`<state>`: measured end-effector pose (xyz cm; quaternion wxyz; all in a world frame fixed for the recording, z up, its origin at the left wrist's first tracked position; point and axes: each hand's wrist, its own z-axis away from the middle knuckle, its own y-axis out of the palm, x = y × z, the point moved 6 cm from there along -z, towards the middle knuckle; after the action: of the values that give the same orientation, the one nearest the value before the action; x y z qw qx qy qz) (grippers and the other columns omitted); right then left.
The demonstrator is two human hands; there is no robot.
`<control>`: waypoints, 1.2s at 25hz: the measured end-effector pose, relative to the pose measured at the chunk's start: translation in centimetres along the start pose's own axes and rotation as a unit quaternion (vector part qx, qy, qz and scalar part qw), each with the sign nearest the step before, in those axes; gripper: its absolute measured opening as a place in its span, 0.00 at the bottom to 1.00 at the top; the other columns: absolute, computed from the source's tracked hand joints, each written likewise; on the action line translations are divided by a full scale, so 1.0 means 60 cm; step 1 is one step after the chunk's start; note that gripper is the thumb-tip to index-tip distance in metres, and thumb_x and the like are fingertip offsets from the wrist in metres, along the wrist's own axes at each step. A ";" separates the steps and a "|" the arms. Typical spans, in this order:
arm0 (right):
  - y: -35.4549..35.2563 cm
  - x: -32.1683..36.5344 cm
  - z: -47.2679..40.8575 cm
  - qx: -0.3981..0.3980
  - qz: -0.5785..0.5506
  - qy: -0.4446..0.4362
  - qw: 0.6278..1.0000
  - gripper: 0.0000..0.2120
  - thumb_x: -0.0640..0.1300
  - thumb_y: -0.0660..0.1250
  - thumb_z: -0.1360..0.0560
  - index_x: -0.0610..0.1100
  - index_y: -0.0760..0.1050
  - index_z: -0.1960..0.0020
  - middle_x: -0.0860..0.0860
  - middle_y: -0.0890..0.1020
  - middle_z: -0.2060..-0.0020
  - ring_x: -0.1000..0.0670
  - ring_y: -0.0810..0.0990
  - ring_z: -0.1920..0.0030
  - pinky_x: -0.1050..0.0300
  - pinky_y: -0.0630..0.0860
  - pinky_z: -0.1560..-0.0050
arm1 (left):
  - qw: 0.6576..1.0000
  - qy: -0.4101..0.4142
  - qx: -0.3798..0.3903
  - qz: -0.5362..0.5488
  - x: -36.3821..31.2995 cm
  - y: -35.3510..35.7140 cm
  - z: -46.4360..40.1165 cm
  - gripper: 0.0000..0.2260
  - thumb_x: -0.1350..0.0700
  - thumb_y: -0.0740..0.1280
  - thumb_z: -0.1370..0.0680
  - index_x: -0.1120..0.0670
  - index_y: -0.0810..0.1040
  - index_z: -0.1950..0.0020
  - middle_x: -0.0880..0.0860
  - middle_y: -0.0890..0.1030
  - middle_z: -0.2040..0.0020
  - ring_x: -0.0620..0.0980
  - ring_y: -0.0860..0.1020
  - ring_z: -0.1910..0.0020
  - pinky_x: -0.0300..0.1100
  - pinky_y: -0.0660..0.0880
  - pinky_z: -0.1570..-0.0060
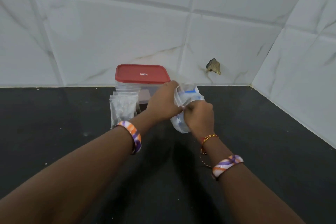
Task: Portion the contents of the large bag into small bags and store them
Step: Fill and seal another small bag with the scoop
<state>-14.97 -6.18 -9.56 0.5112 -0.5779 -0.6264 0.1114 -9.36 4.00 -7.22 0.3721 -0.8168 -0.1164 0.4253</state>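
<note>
While both hands pinch large bag [183,100] mouth above counter [54,132] back edge: left hand [163,103], right hand [199,116] tug apart evenly; contents unclear. Small bags [123,107] beside red-lidded container [142,76].

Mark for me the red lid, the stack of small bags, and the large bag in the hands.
red lid [142,74]: head view, centre of its top face.
small bags [123,109]: head view, middle of the front bag.
large bag [189,94]: head view, clear plastic above the hands.

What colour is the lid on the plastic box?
The flat lid is red, seen in the head view.
</note>
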 end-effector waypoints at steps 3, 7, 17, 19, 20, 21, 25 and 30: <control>-0.020 -0.032 -0.018 -0.046 -0.155 0.137 0.977 0.06 0.35 0.68 0.29 0.34 0.82 0.58 0.47 0.80 0.69 0.52 0.78 0.66 0.57 0.79 0.53 | 0.996 -0.089 0.004 0.012 0.044 0.036 0.032 0.24 0.53 0.73 0.31 0.56 0.70 0.39 0.52 0.75 0.45 0.50 0.76 0.47 0.43 0.74 0.49; -0.030 -0.031 -0.020 -0.057 -0.170 0.144 0.973 0.05 0.36 0.69 0.28 0.35 0.82 0.56 0.44 0.83 0.66 0.51 0.79 0.65 0.56 0.80 0.52 | 0.964 -0.242 -0.062 0.094 0.068 0.054 0.043 0.21 0.56 0.72 0.29 0.58 0.70 0.39 0.56 0.78 0.43 0.54 0.78 0.45 0.44 0.74 0.50; 0.034 -0.039 -0.029 0.037 -0.118 0.140 0.982 0.07 0.35 0.65 0.28 0.34 0.81 0.56 0.42 0.83 0.62 0.45 0.82 0.55 0.53 0.80 0.53 | 0.997 -0.005 -0.074 -0.018 -0.039 0.005 -0.034 0.15 0.59 0.67 0.26 0.57 0.70 0.41 0.54 0.79 0.55 0.52 0.79 0.57 0.47 0.78 0.57; 0.033 -0.068 -0.022 0.033 -0.267 0.260 0.927 0.07 0.33 0.63 0.27 0.32 0.79 0.56 0.46 0.77 0.70 0.46 0.79 0.60 0.55 0.78 0.61 | 0.999 0.025 -0.012 -0.039 -0.072 0.038 -0.044 0.18 0.58 0.69 0.27 0.56 0.69 0.40 0.56 0.80 0.51 0.54 0.80 0.54 0.48 0.79 0.54; 0.032 -0.081 -0.013 0.018 -0.367 0.337 0.867 0.09 0.34 0.59 0.25 0.34 0.77 0.55 0.48 0.74 0.70 0.47 0.76 0.62 0.56 0.76 0.60 | 0.998 0.036 0.013 -0.057 -0.085 0.057 -0.045 0.20 0.57 0.70 0.27 0.55 0.68 0.38 0.57 0.80 0.49 0.55 0.80 0.51 0.48 0.78 0.52; 0.034 -0.089 -0.002 0.001 -0.473 0.405 0.782 0.10 0.36 0.55 0.23 0.37 0.75 0.55 0.49 0.72 0.68 0.49 0.73 0.64 0.57 0.75 0.59 | 0.996 0.045 0.028 -0.075 -0.095 0.073 -0.045 0.20 0.57 0.69 0.27 0.55 0.67 0.37 0.57 0.80 0.47 0.55 0.80 0.49 0.48 0.78 0.50; 0.037 -0.107 0.005 -0.001 -0.512 0.439 0.738 0.11 0.36 0.50 0.22 0.40 0.71 0.50 0.47 0.73 0.65 0.52 0.70 0.67 0.61 0.66 0.69 | 0.991 0.047 0.066 -0.110 -0.097 0.093 -0.044 0.22 0.56 0.68 0.25 0.55 0.65 0.33 0.57 0.77 0.39 0.55 0.78 0.43 0.49 0.77 0.44; 0.050 -0.111 -0.008 0.066 -0.351 0.367 0.859 0.03 0.32 0.66 0.28 0.37 0.77 0.55 0.44 0.78 0.64 0.52 0.74 0.71 0.64 0.68 0.77 | 0.997 0.017 0.035 -0.060 -0.053 0.067 -0.036 0.22 0.56 0.69 0.26 0.55 0.67 0.35 0.56 0.79 0.43 0.54 0.79 0.46 0.47 0.77 0.48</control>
<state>-14.02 -11.03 -14.96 0.7459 -0.2836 -0.5463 -0.2545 -10.14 -1.50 -7.36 0.4269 -0.8022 -0.1436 0.3920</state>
